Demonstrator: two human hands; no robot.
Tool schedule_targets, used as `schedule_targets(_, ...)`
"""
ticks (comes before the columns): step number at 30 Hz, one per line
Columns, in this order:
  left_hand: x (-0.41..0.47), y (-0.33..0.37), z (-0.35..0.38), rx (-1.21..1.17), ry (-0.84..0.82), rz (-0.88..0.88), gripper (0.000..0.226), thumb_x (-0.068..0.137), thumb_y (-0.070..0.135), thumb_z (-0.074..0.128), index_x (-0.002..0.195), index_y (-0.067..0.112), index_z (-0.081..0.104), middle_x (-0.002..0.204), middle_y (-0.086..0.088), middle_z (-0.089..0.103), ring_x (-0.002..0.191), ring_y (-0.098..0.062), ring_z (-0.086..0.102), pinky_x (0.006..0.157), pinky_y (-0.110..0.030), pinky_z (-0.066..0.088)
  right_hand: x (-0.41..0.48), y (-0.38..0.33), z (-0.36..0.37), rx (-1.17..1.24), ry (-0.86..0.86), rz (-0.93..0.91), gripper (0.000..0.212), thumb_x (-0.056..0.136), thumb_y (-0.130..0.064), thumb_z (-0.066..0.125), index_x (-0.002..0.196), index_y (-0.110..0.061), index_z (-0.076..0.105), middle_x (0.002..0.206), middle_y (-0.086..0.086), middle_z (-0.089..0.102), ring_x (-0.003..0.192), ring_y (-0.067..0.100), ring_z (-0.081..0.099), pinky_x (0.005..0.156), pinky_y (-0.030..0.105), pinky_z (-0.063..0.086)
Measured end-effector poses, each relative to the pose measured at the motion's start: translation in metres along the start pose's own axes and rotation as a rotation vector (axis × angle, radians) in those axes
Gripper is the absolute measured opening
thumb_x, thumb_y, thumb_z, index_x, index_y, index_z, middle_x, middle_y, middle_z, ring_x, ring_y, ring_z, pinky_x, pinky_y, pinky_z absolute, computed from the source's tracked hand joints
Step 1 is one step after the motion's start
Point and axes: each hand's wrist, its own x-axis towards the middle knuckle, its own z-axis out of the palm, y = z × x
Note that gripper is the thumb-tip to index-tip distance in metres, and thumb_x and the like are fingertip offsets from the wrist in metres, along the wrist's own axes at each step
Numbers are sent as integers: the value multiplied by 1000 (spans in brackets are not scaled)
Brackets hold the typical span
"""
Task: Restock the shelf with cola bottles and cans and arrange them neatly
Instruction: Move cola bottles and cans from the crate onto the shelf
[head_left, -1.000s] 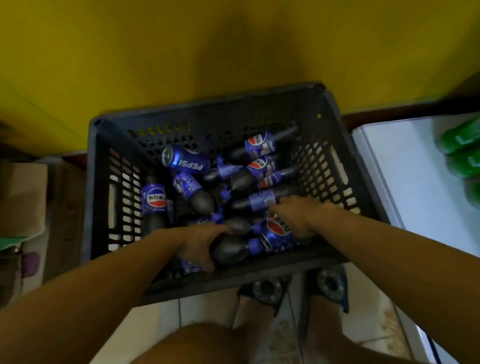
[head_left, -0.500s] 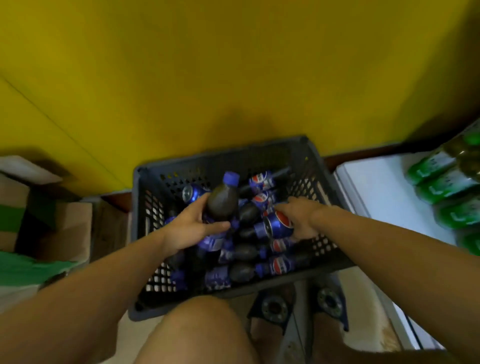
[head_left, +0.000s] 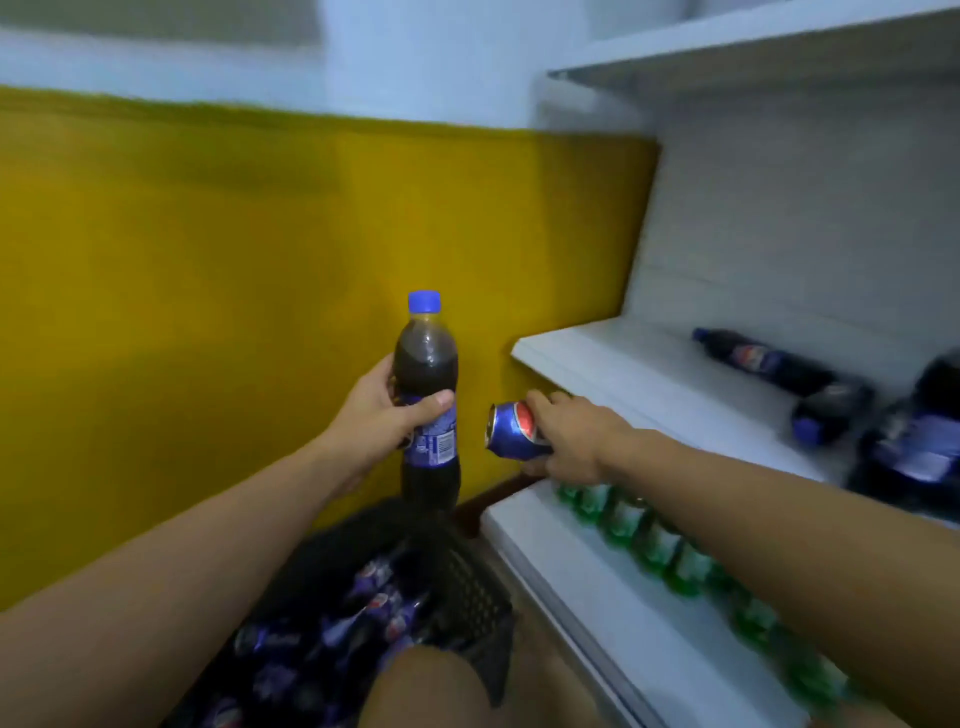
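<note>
My left hand (head_left: 382, 415) grips an upright cola bottle (head_left: 427, 364) with a blue cap and blue label, held up in front of the yellow wall. My right hand (head_left: 569, 441) holds a blue cola can (head_left: 511, 431) on its side, just off the left front corner of the white middle shelf (head_left: 613, 364). On that shelf lie two cola bottles (head_left: 763, 361), and larger cola bottles (head_left: 919, 441) stand at the right. The dark crate (head_left: 467, 587) below holds several more bottles and cans.
The lower white shelf (head_left: 561, 561) carries a row of green bottles (head_left: 654, 540) under my right forearm. An upper shelf (head_left: 753, 57) runs across the top right. The yellow wall (head_left: 208, 286) is to the left. My knee (head_left: 421, 686) is at the bottom.
Both hands rose out of the crate, the left with the bottle and the right with the can. My view swung up and right, bringing the shelves into sight.
</note>
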Motion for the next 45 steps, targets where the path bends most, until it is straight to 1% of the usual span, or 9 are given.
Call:
schedule_targets(3, 19, 48, 76, -47, -122, 89, 45, 85, 14, 78, 125, 23, 60, 116, -1, 72, 106, -18, 69, 86, -41, 56, -74, 60, -37, 53, 101, 189, 71, 83, -58, 68, 136, -24, 34, 124, 8, 55, 104, 31, 57, 87, 41, 48)
schedule_targets(7, 25, 86, 193, -90, -282, 153, 39, 85, 16, 79, 118, 26, 60, 110, 6, 72, 99, -9, 68, 78, -32, 53, -175, 128, -55, 68, 138, 440, 71, 84, -62, 65, 134, -24, 33, 127, 8, 55, 107, 31, 58, 90, 41, 49)
schedule_targets(12, 14, 99, 319, -39, -489, 179, 43, 85, 23, 80, 121, 27, 56, 108, 12, 67, 97, -3, 62, 85, -36, 52, -285, 183, -51, 108, 142, 688, 79, 84, -60, 66, 144, -27, 28, 136, 5, 51, 116, 28, 54, 97, 41, 48)
schedule_targets(18, -4, 71, 408, -45, -505, 206, 55, 77, 21, 87, 118, 38, 53, 115, 14, 67, 112, -13, 63, 101, -43, 50, -362, 217, -37, 125, 146, 870, 84, 85, -59, 67, 150, -28, 24, 140, 4, 47, 121, 28, 52, 101, 43, 47)
schedule_targets(23, -34, 63, 469, 12, -564, 276, 60, 77, 24, 86, 122, 36, 50, 121, 9, 63, 121, -15, 57, 109, -49, 45, -387, 231, -24, 133, 133, 954, 88, 83, -56, 71, 151, -29, 23, 141, 3, 49, 124, 27, 48, 103, 43, 45)
schedule_targets(26, -41, 66, 497, 41, -561, 297, 66, 80, 23, 84, 134, 29, 46, 130, 6, 60, 121, -12, 52, 110, -43, 41, -398, 232, -18, 129, 118, 983, 94, 82, -54, 72, 155, -31, 17, 140, 4, 48, 125, 27, 47, 104, 41, 44)
schedule_targets(34, -30, 61, 529, 83, -530, 286, 68, 83, 19, 81, 141, 21, 44, 140, -5, 58, 133, -28, 51, 112, -54, 40, -427, 242, -14, 137, 147, 1023, 80, 82, -50, 75, 146, -28, 32, 136, 5, 50, 123, 28, 48, 101, 41, 44)
schedule_targets(40, -41, 49, 498, 257, -542, 527, 96, 88, 33, 75, 160, 23, 12, 161, -5, 31, 146, -25, 33, 116, -44, 33, -434, 247, -19, 143, 141, 1028, 78, 83, -50, 75, 144, -27, 33, 134, 6, 51, 121, 29, 49, 99, 43, 46)
schedule_targets(45, -68, 78, 479, 268, -478, 862, 62, 97, 33, 59, 150, 17, 32, 148, -7, 33, 137, -24, 36, 111, -37, 28, -456, 242, -25, 160, 218, 1042, 80, 83, -49, 75, 147, -26, 32, 136, 6, 51, 123, 30, 50, 100, 45, 47)
